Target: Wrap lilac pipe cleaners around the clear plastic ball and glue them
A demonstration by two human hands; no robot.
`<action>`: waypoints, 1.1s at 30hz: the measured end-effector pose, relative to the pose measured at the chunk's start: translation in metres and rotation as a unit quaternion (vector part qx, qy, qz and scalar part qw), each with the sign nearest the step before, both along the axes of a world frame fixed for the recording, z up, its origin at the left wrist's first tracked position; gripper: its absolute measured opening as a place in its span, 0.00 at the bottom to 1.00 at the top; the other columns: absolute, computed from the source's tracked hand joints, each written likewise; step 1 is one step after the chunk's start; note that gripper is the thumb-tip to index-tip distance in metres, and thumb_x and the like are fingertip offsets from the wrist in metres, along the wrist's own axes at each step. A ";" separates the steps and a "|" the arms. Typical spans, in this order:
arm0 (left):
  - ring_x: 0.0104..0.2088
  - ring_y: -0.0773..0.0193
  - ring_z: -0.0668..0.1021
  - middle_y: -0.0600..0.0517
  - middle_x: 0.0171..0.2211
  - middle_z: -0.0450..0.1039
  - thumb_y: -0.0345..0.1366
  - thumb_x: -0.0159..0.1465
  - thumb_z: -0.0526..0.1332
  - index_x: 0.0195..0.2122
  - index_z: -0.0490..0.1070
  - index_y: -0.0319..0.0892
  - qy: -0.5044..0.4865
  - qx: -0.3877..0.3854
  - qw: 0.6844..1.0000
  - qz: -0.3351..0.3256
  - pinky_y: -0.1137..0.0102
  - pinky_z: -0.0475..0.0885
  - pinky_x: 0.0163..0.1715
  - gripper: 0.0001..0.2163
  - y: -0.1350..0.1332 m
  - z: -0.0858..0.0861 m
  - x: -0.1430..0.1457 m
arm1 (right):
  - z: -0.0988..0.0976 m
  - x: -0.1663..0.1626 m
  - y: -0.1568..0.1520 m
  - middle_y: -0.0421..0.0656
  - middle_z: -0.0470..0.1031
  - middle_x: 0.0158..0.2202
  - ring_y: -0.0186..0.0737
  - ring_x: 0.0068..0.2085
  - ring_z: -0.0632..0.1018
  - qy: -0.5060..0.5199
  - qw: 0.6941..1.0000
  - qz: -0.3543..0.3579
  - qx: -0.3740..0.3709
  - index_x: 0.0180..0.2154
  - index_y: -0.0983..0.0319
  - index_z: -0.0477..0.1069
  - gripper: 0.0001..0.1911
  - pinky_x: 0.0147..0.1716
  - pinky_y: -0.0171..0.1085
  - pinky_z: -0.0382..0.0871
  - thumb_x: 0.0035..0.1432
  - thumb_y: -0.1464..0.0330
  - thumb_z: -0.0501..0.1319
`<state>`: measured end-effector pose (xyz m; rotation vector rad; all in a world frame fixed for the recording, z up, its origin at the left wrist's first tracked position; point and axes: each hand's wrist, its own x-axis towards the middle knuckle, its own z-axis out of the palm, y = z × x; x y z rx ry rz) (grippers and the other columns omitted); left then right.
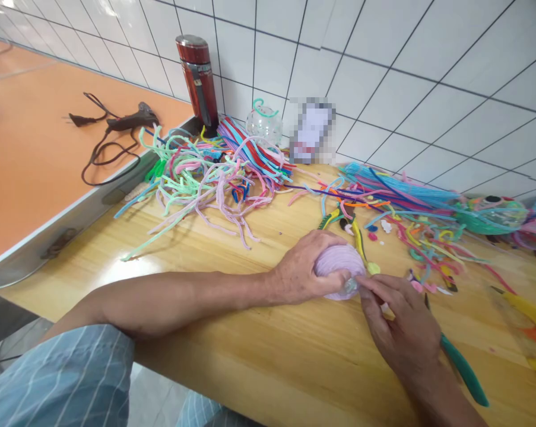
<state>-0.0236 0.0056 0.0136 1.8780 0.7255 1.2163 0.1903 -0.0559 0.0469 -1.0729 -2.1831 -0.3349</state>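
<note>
My left hand [304, 268] is wrapped round a pale purple fuzzy ball [339, 265] that rests on the wooden table [232, 308]. My right hand [401, 320] meets the ball's lower right side, its thumb and forefinger pinched at a small shiny spot there. Beneath this hand lies a tool with green handles [466, 370], and whether the hand grips it is unclear. Both forearms stretch over the table from the lower left and lower right.
Heaps of coloured pipe cleaners [205, 172] cover the back of the table, blue ones [396, 190] to the right. A red flask [198, 80] and a clear ball [263, 123] stand by the tiled wall. A glue gun [129, 121] lies on the orange surface. A yellow tool [532, 332] lies far right.
</note>
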 end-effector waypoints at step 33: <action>0.58 0.51 0.77 0.40 0.57 0.73 0.46 0.70 0.63 0.60 0.63 0.42 0.086 -0.034 0.995 -0.026 0.53 0.74 0.62 0.22 -0.002 0.013 -0.010 | -0.003 -0.007 -0.009 0.42 0.84 0.40 0.37 0.38 0.85 0.043 0.999 -0.004 -0.021 0.52 0.56 0.78 0.18 0.39 0.35 0.79 0.63 0.79 0.65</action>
